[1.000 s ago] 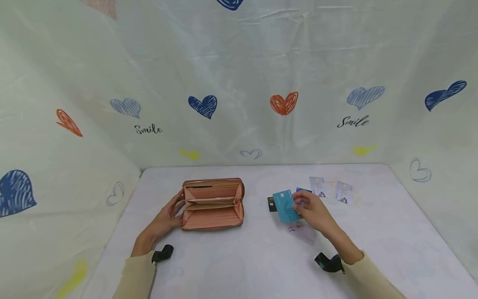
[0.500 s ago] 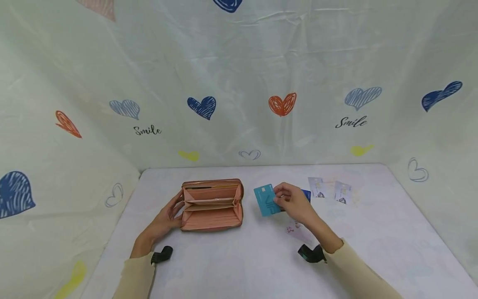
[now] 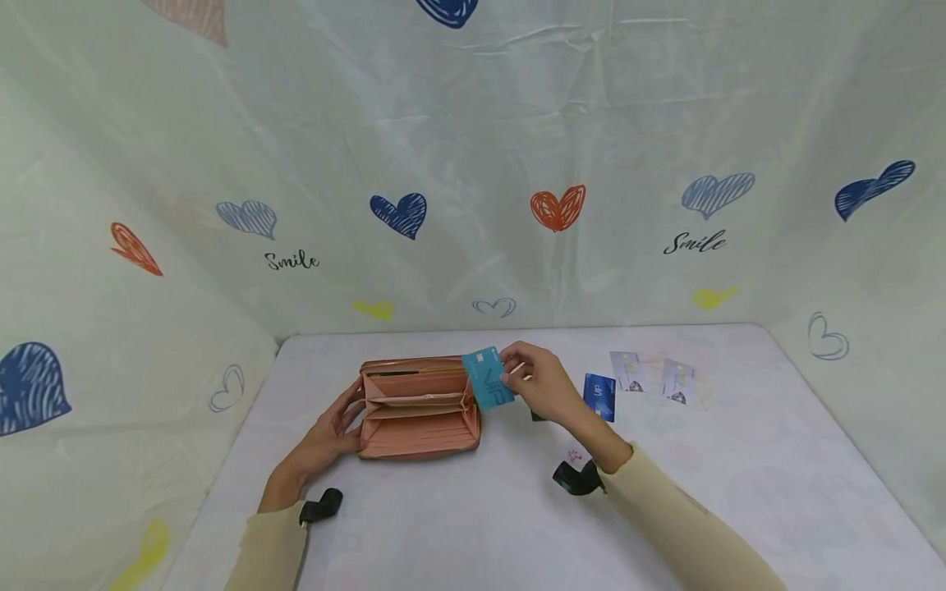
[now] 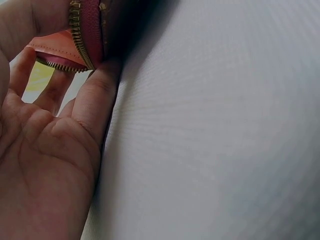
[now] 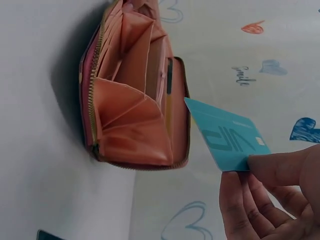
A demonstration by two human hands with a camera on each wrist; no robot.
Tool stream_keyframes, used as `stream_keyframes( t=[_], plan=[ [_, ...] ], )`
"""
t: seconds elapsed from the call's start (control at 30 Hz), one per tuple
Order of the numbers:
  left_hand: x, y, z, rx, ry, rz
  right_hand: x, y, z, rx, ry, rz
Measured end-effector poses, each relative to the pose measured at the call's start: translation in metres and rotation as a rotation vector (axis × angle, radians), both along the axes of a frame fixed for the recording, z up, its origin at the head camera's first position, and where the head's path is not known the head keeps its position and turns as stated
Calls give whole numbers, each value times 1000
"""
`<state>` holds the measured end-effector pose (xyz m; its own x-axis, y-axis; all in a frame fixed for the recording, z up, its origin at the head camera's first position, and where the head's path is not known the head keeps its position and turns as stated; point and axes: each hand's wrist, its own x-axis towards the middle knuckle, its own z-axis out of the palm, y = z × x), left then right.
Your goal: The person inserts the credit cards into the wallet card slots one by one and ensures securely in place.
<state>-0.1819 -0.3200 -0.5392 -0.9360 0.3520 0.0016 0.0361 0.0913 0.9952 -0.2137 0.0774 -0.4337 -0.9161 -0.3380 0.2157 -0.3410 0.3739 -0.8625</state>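
Observation:
An unzipped salmon-pink zip wallet (image 3: 420, 432) lies spread open on the white table, its pockets facing me. My left hand (image 3: 328, 439) grips its left edge, with fingers and thumb at the zip side in the left wrist view. Pinched by a corner between thumb and fingers of my right hand (image 3: 542, 384) is a teal bank card (image 3: 488, 379) with a chip. In the head view the card overlaps the wallet's upper right corner. The right wrist view shows the card (image 5: 230, 137) apart from the wallet (image 5: 132, 130); a dark item and a yellowish one sit in its back pocket.
Right of the wallet lie a blue card (image 3: 599, 397) and two pale cards (image 3: 627, 371). A dark card (image 3: 538, 416) and a pink-patterned card (image 3: 576, 454) are partly hidden by the right arm. A printed sheet (image 3: 443, 271) rises behind the table.
My right hand has carried the teal card leftward from above the other cards to the wallet's upper right corner, uncovering the blue card. The left hand stays on the wallet.

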Motion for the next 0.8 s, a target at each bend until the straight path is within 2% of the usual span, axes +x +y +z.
stream_keyframes(
  t=[0.2, 0.53, 0.8],
  plan=[
    [-2, 0, -1, 61, 37, -46, -10, -23, 7, 1, 40, 15],
    [2, -2, -1, 13, 37, -16, -25, -60, 11, 65, 100, 55],
    [1, 0, -1, 6, 30, -20, -33, -75, 15, 86, 120, 72]
  ],
)
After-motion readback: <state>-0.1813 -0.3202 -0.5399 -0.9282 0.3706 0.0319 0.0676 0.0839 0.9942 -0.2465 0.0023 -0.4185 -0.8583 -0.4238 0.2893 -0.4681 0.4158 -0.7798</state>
